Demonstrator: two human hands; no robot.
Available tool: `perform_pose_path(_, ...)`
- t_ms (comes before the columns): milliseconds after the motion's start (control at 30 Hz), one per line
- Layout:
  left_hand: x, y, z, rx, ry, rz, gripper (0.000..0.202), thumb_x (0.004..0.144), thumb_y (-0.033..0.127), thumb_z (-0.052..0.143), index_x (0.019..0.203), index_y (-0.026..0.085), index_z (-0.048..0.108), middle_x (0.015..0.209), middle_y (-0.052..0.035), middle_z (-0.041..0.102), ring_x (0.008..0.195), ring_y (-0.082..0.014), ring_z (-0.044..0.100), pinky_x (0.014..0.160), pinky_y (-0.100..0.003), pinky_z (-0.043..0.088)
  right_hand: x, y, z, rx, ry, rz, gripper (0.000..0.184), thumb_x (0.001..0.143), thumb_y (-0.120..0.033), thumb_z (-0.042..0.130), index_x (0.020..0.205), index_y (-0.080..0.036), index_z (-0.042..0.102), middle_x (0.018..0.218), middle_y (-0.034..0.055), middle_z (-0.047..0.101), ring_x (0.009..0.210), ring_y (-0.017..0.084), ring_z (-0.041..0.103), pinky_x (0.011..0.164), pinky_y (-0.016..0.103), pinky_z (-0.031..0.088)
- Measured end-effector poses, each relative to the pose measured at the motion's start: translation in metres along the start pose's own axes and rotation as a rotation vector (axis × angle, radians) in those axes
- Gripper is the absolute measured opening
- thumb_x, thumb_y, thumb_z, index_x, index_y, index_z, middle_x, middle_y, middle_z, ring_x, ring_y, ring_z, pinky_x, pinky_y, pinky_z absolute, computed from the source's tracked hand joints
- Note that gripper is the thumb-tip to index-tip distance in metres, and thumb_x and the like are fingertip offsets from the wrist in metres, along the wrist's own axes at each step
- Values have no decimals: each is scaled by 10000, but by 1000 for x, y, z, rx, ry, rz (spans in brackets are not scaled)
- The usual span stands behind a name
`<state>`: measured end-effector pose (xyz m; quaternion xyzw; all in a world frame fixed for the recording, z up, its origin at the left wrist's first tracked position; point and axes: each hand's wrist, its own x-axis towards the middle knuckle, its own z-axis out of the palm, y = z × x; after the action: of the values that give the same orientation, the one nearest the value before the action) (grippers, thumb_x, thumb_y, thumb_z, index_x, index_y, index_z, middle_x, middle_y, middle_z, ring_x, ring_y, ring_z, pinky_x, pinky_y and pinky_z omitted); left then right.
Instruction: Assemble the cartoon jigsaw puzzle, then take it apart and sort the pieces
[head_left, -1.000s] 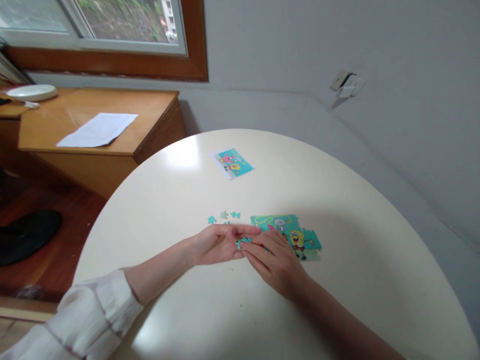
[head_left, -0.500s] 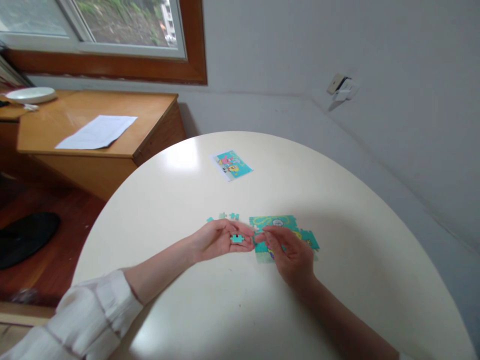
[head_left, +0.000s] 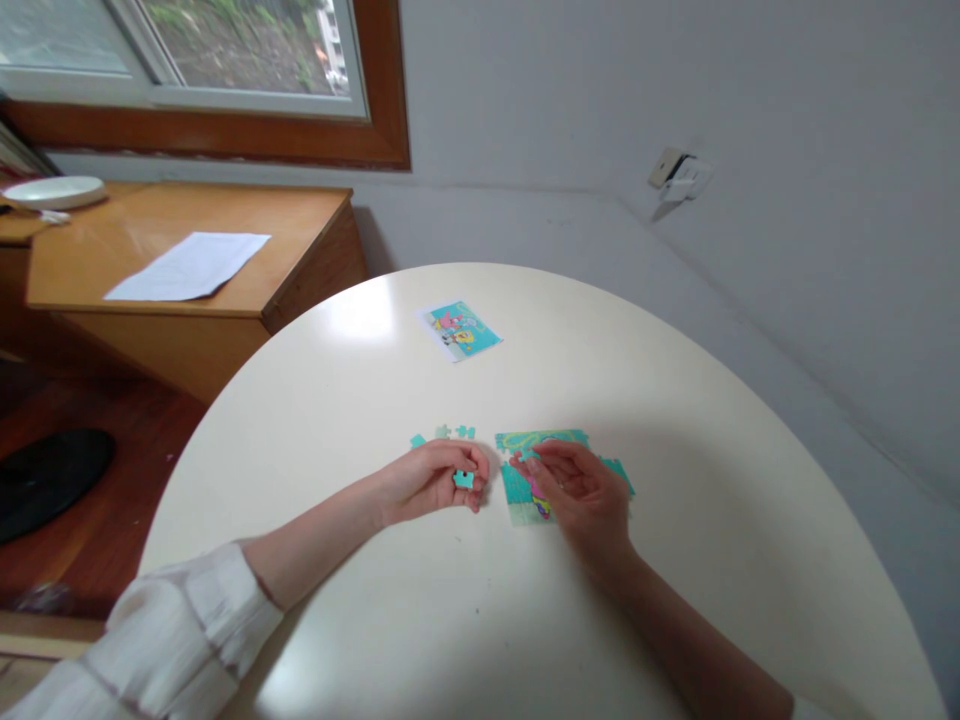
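My left hand (head_left: pixel 442 474), palm turned up and fingers curled, holds a teal jigsaw puzzle piece (head_left: pixel 463 480). To its right, my right hand (head_left: pixel 581 490) is over the partly joined jigsaw puzzle (head_left: pixel 517 490), with thumb and fingers pinched on a small teal piece (head_left: pixel 528 455). The joined section shows teal, yellow and pink cartoon parts; my right hand hides much of its middle and right. Several loose puzzle pieces (head_left: pixel 466 432) lie just beyond my left hand.
A small cartoon picture card (head_left: pixel 463 331) lies farther back on the round white table (head_left: pixel 337 400). At the left stands a wooden desk (head_left: pixel 300 220) with a sheet of paper (head_left: pixel 191 265) and a white dish (head_left: pixel 56 191). A wall socket (head_left: pixel 679 175) is at the right.
My left hand has drawn slightly left, away from my right hand, and its fingers have curled in around its piece. My right hand stays over the puzzle, its pinched piece now visible.
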<state>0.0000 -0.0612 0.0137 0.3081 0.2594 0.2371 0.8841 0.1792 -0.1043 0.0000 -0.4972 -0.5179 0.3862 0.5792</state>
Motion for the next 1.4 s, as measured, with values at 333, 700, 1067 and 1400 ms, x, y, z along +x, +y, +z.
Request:
perform_pose_path(333,2,-6,1,196,104,94,49,646,167,549,641,121,563,546,4,493,509,-97,470,548,-250,405,4,6,-1,0,44,28,265,687,-428,684,788,-208,576,704,31,700,659,185,695,610,284,591)
perform_pose_path(700,-6,-29,25,1824,24,631,362,891,256,316,1027,92,609,783,-123,549,777,-216,489,740,-376,397,6,7,-9,-332,29,-200,150,809,-279,543,893,-222,653,784,32,663,678,141,619,608,264,537)
perform_pose_path(1067,-3,-36,25,1780,110,571,435,926,270,219,954,122,626,837,-133,553,790,-225,486,731,-395,417,11,8,-12,-339,19,-137,68,745,-271,614,754,-206,633,683,2,648,600,131,598,576,257,512)
perform_pose_path(1400,-5,-40,20,1967,193,737,339,919,206,306,1016,107,616,996,-177,591,881,-234,557,761,-410,469,14,3,-13,-312,25,-47,163,728,-287,610,860,-195,635,669,0,638,578,124,590,539,238,498)
